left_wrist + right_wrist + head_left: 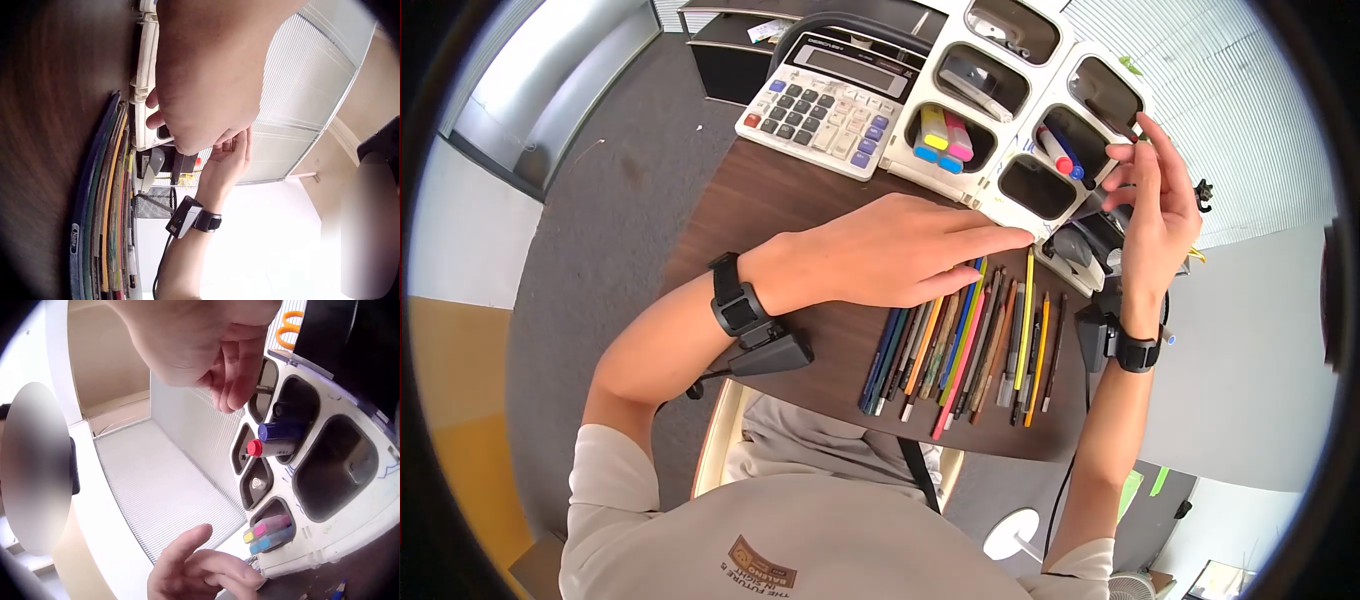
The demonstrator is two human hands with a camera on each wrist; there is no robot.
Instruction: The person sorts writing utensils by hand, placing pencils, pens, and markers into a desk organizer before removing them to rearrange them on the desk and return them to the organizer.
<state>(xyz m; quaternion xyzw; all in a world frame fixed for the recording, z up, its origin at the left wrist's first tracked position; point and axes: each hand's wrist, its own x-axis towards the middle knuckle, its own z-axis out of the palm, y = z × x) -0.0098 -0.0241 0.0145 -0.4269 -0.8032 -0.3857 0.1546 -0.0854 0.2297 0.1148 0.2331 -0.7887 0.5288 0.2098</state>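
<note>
In the head view my left hand point(900, 250) reaches over the far ends of a row of colored pencils point(960, 350). Its index finger points along the near edge of the white desk organizer point(985, 187), and nothing shows in its grasp. My right hand point(1155, 205) is raised over the organizer's far right side. Between its fingertips is a small dark stick-like thing point(265, 389), at the mouth of a compartment; most of it is hidden. Red and blue markers point(1062, 155) stand in the compartment beside that hand. Highlighters point(943, 138) fill another compartment.
A large calculator point(820, 105) lies left of the organizer. At the organizer's right stands a dark mesh holder point(155, 203) with a grey stapler-like thing point(1075, 255) near it. The brown table's point(800, 390) near edge runs in front of my lap.
</note>
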